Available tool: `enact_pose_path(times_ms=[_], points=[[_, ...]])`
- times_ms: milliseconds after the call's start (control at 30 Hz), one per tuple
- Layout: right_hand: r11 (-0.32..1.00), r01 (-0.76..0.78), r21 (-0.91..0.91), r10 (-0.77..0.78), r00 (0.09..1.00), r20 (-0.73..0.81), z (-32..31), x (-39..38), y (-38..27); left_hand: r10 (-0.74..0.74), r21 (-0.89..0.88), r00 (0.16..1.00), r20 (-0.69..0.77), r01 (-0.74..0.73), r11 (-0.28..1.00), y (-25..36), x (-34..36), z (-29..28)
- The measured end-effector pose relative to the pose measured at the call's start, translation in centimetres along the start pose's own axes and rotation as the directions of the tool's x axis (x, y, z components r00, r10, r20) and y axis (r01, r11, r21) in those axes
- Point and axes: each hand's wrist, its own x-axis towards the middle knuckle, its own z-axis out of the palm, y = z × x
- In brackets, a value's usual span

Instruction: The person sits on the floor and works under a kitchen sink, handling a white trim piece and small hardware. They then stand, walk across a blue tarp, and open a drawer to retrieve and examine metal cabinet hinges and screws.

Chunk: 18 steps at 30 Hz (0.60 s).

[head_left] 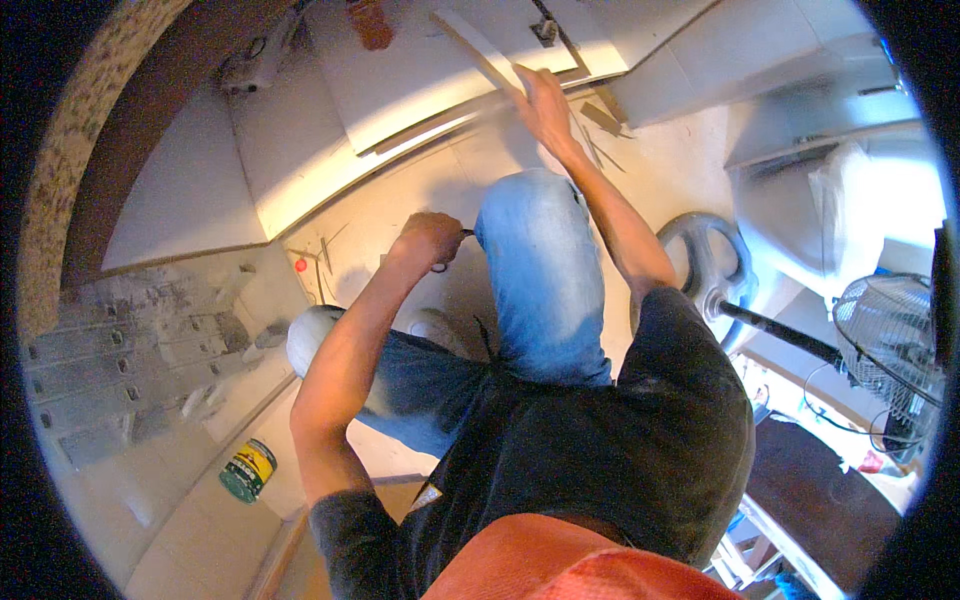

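Observation:
My right hand (pixel 545 108) is stretched out ahead, its fingers closed on the near end of a long, thin, pale strip (pixel 478 52). The strip runs up and to the left across a large white panel (pixel 400 70). Closer to my knees, my left hand (pixel 430 238) is closed around a small dark tool with a ring-shaped end (pixel 440 268). A dark tip of it shows beside my raised knee; most of it is hidden by my fingers, so its kind stays unclear.
Thin offcuts (pixel 602 118) lie on the floor beyond my right forearm. A pedestal fan (pixel 885 325) with a round grey base (pixel 735 265) stands at right. A green and yellow can (pixel 248 470) is at lower left. An orange-brown object (pixel 370 25) rests at the far side.

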Motion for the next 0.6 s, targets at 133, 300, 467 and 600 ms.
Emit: enact_pose_path(times_ms=[133,300,467,600], points=[[0.992,0.071,-0.102,-0.073,0.997,-0.013,3.6,4.9,1.6,-0.005,0.001,0.999,-0.032,0.005,1.000,0.9,1.2,-0.6],[0.962,0.004,-0.274,0.017,0.997,0.075,6.4,8.0,1.6,0.065,-0.008,0.992,-0.109,-0.066,0.998,0.6,1.9,-1.3],[0.994,0.048,-0.103,-0.057,0.995,-0.081,3.0,5.4,0.1,0.110,-0.144,0.927,-0.358,-0.172,0.975,-3.3,2.3,-5.2],[0.991,0.032,0.126,-0.021,0.995,-0.093,-1.2,0.3,-0.5,-0.067,-0.571,0.815,-0.575,-0.342,0.746,-8.1,3.0,-9.9]])
